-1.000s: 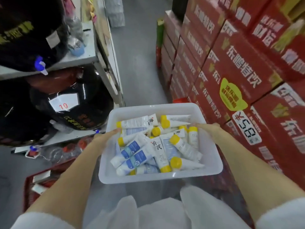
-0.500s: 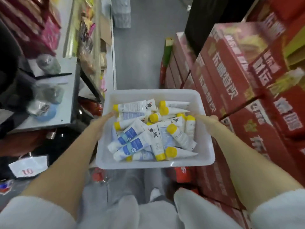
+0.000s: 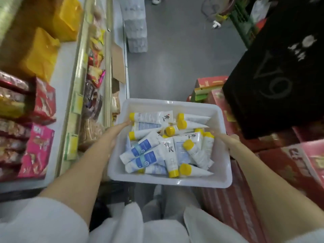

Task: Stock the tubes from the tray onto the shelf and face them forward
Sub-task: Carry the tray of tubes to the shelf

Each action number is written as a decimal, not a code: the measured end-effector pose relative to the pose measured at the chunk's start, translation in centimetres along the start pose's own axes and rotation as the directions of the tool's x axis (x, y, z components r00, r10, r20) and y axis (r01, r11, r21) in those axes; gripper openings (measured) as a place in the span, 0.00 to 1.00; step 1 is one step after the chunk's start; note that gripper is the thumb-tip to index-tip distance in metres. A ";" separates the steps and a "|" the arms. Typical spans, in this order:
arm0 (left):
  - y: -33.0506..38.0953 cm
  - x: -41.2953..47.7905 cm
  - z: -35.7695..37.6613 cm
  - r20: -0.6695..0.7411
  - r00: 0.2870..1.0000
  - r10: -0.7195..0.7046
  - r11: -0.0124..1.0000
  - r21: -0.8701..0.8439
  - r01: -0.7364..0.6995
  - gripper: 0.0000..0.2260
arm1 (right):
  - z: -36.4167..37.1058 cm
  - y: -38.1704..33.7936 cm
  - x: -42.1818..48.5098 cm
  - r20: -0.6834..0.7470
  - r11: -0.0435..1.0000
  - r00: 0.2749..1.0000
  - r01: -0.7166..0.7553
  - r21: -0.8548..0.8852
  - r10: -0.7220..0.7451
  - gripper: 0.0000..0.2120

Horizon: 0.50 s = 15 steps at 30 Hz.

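1. Shop aisle, grey floor (image 3: 175, 58). The shelf (image 3: 57, 95) on the left carries yellow bags (image 3: 43, 53) and a pink box (image 3: 36, 151). Red cartons (image 3: 245, 181) and a black box (image 3: 280, 76) are stacked on the right.
2. The tray (image 3: 168, 181) hangs between shelf and cartons, above the person's legs, with no support visible under it. All the tubes (image 3: 168, 146) lie in it as a loose heap, crossed over each other, yellow caps pointing every way. I see none on the shelf.
3. Left hand (image 3: 115, 132) grips the left rim: thumb hooked over the edge into the tray, tip just beside a cap. The other fingers are under the rim, so I can't tell whether they are spread.
4. Right hand (image 3: 228, 142) grips the right rim, thumb laid over the top edge pointing inward. Its fingers are curled under the rim and mostly hidden.
5. My read: carry/positioning step, stocking not started.
6. Risks:
   - Both hands are taken. Freeing one to pick a tube leaves a one-sided hold, so the tray tips and the heap slides out.
   - The right rim runs close to the cartons. A bump there jolts the load.
   - Shelf space near the front looks crowded, so setting the tray down could shove stock off.
   - Tubes are tangled. Pulling a low one drags its neighbours over the rim.
   - Label sides are mixed, so each tube needs a turn or it ends up facing backward.
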State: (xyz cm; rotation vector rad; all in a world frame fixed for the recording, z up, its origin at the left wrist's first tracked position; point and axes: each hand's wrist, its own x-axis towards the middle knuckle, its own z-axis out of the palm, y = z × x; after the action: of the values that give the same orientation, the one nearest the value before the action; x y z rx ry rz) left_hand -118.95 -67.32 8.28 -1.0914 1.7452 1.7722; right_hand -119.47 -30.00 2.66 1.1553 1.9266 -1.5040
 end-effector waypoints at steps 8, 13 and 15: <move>19.0 16.4 -0.2 -0.051 0.999 -0.019 0.999 -0.042 0.017 0.26 | 10.0 -24.4 13.3 0.166 0.995 0.984 0.074 -0.068 -0.062 0.51; 31.7 24.8 1.8 -0.114 0.993 -0.012 0.996 -0.092 0.002 0.09 | 15.2 -40.1 21.5 0.157 0.966 0.985 0.101 -0.236 -0.065 0.57; 37.1 26.9 2.4 -0.146 0.989 -0.017 0.989 -0.151 -0.006 0.11 | 17.6 -46.9 24.3 0.152 0.952 0.985 0.126 -0.280 -0.086 0.56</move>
State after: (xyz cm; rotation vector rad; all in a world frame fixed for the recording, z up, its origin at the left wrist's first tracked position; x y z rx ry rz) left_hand -164.01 -75.56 11.04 -1.3181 1.7107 1.8889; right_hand -173.98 -41.06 5.63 0.8107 2.0560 -1.2622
